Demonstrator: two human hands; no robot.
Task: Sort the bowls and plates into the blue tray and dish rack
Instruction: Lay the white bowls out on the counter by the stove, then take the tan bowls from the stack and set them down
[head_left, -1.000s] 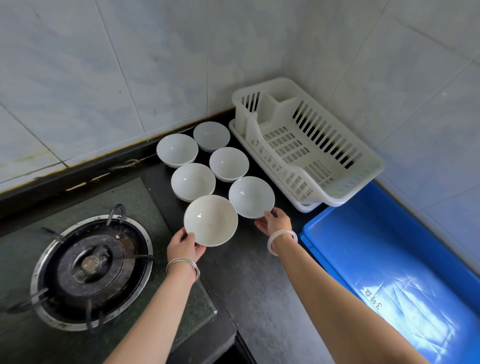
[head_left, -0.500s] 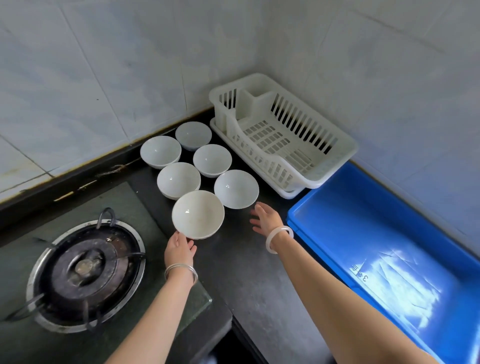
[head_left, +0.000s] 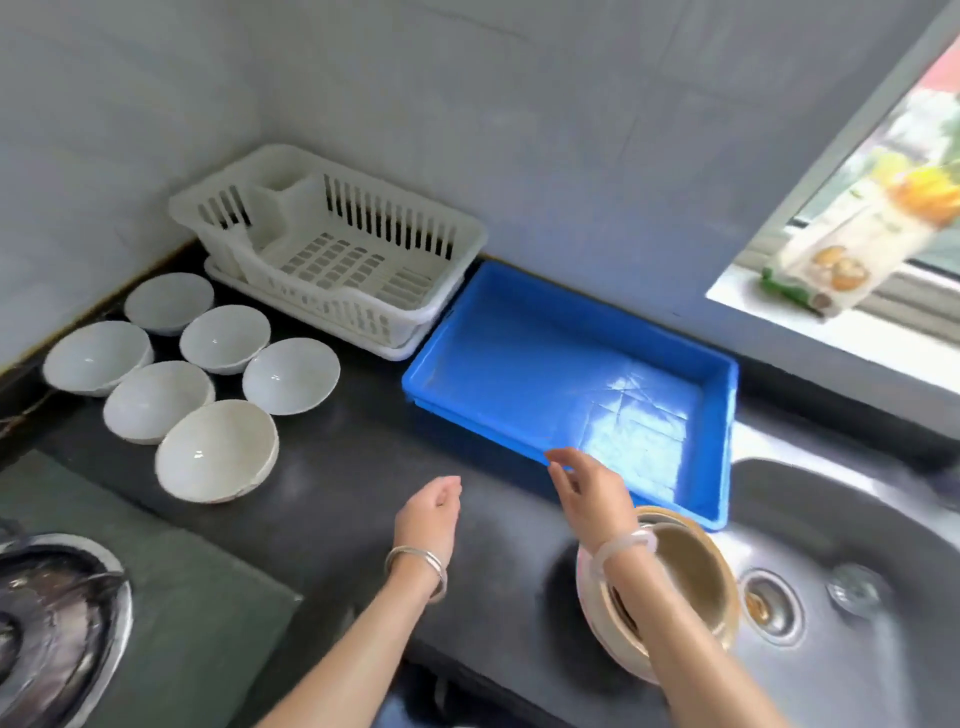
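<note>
Several white bowls (head_left: 217, 449) stand in a cluster on the dark counter at the left. The white dish rack (head_left: 332, 249) sits in the corner behind them, with nothing in it. Right of the rack lies the blue tray (head_left: 519, 358), also bare inside. A stack of beige dishes (head_left: 691, 582) rests at the sink's left edge, partly hidden under my right forearm. My left hand (head_left: 428, 512) hovers over the counter, fingers loosely apart, holding nothing. My right hand (head_left: 589, 491) hangs open above the tray's near rim.
A gas burner (head_left: 47, 623) on a grey-green hob fills the lower left. The steel sink (head_left: 841, 571) with its drain lies at the right. A packet (head_left: 852, 239) stands on the window sill at the upper right. Tiled walls close the back.
Both hands let go of the two nearest white bowls and moved right, toward the tray and sink. The view swung right, bringing the sink, the beige dishes and the window in.
</note>
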